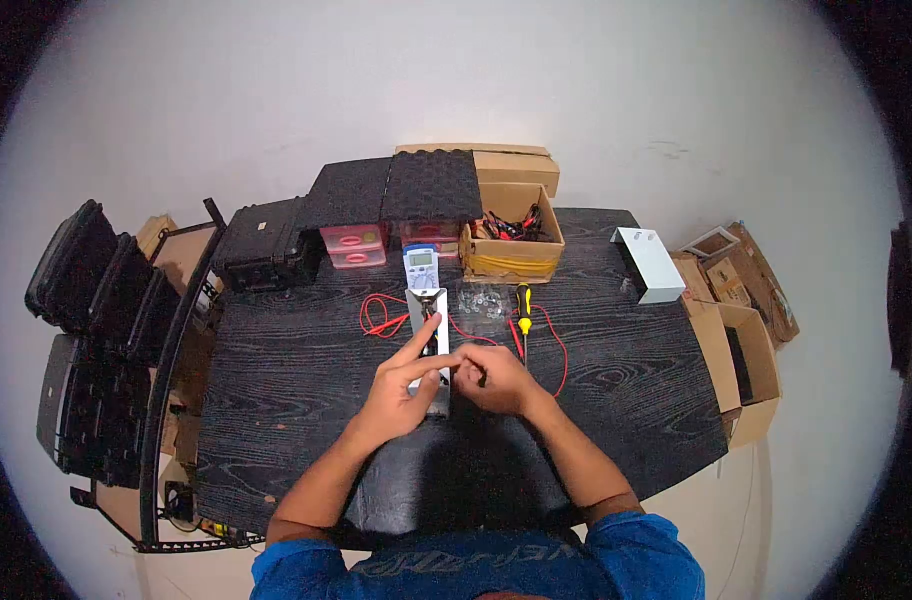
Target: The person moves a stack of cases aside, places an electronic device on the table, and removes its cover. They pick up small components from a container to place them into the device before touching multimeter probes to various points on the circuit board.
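Observation:
In the middle of the desk lies a narrow white metal housing with dark parts and wiring inside it. My left hand rests over this housing, its fingers stretched out and one reaching across to my right hand. Just right of the housing, my right hand is closed, fingers pinched together; a small dark bit shows at them, too small to name. A blue-and-white multimeter touches or nearly touches the housing's far end. Red test leads curl at both sides. A yellow-and-black screwdriver lies to the right.
Small parts sit in a clear bag beyond my right hand. Behind are a cardboard box of cables, pink drawers and a black case. A white metal cover stands at the right of the black desk.

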Motion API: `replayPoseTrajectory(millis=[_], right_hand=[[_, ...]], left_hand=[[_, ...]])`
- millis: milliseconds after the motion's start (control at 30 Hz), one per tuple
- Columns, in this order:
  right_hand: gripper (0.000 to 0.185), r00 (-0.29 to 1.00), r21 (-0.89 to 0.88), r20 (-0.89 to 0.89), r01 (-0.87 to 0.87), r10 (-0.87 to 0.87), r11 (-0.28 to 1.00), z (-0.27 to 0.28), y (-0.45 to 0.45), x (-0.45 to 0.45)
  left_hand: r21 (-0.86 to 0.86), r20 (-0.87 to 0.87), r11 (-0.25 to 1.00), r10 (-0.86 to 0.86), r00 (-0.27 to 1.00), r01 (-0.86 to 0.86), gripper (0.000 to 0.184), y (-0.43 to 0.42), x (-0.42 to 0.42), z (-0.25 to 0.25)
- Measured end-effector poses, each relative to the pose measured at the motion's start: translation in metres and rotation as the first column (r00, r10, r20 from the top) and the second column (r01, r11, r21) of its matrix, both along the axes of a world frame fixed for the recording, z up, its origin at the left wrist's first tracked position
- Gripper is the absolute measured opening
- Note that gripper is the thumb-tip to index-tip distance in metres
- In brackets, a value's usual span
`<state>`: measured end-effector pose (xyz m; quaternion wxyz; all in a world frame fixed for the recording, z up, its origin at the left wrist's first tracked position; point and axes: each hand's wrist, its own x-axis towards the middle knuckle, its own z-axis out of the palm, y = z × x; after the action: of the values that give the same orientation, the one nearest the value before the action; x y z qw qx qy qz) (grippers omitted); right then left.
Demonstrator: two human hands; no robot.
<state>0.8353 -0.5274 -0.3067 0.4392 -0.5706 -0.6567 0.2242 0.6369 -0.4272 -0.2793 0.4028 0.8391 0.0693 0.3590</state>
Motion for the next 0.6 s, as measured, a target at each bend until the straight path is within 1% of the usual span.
replayPoseTrajectory(millis=[33,133,233,333,433,533,600], right_hand=[[0.006,0.999,-0.019,-0.048,0.025,-0.026,1.0,0.002,0.0,-0.002],[0.011,0.98,0.043,0.168,-0.116,0.108,0.992,-0.011,0.003,0.01],[0.011,0.989,-0.03,0.132,-0.056,0.06,0.998,-0.014,0.004,0.01],[0.011,1.0,-0.094,0.021,0.016,-0.014,0.995,-0.002,0.001,0.002],[0.013,0.982,0.006,0.151,-0.112,0.109,0.994,-0.014,0.003,0.01],[0.017,0.988,-0.054,0.153,-0.013,0.021,0.998,-0.007,0.0,0.007],[0.009,0.998,-0.073,0.055,0.009,-0.004,0.997,-0.003,0.0,0.002]], left_hand=[[-0.004,-0.003,1.0,0.001,1.0,-0.001,0.029,0.0,0.0,0.001],[-0.002,-0.009,1.0,0.003,1.0,-0.003,0.029,-0.002,0.0,0.004],[0.006,-0.005,1.0,0.003,1.0,-0.003,0.029,-0.001,0.0,0.002],[-0.016,-0.002,1.0,0.004,1.0,-0.004,0.029,-0.001,0.0,0.001],[-0.03,-0.012,0.999,0.01,1.0,-0.011,0.034,-0.001,0.0,0.0],[-0.042,-0.013,0.999,0.006,1.0,-0.006,0.034,-0.002,0.0,0.002],[-0.043,-0.008,0.999,0.006,1.0,-0.006,0.033,-0.002,0.0,0.001]])
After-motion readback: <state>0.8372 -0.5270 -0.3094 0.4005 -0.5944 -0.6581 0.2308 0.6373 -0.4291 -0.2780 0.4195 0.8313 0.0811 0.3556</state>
